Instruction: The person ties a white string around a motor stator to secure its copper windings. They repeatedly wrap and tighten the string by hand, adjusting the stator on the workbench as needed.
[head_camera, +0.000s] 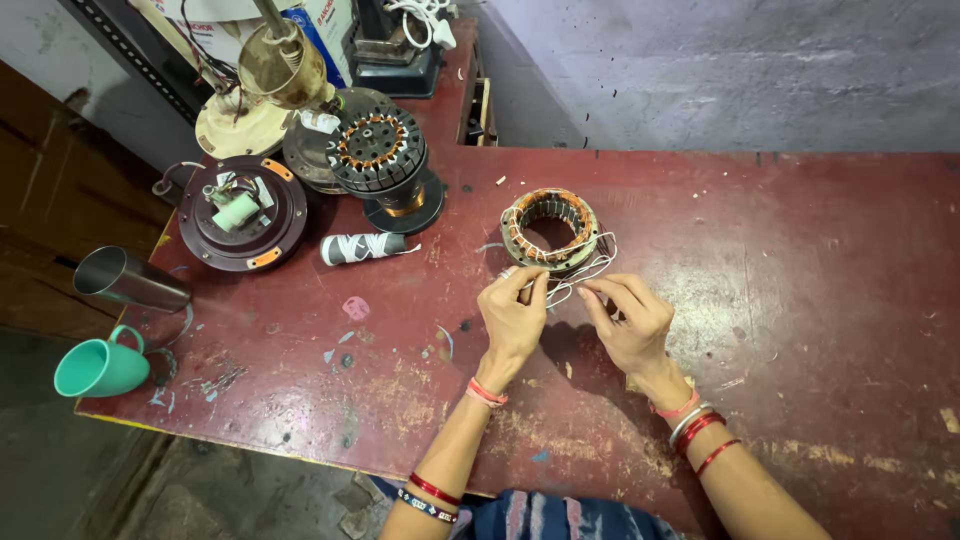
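Note:
A ring-shaped motor stator (549, 229) with copper windings lies on the dark red table (800, 260). White lead wires (590, 265) trail from its near side toward me. My left hand (514, 315) pinches one end of these wires between thumb and fingers. My right hand (628, 318) pinches the wires a little to the right, fingers curled. Both hands hover just in front of the stator, about a hand's width apart. Red bangles and thread sit on both wrists.
At the far left stand another wound stator on a black base (385, 160), a dark round motor cover (240, 212), a beige fan motor (270, 85) and a spool of white thread (360, 247). A steel tumbler (125, 278) and teal cup (100, 367) lie at the left edge.

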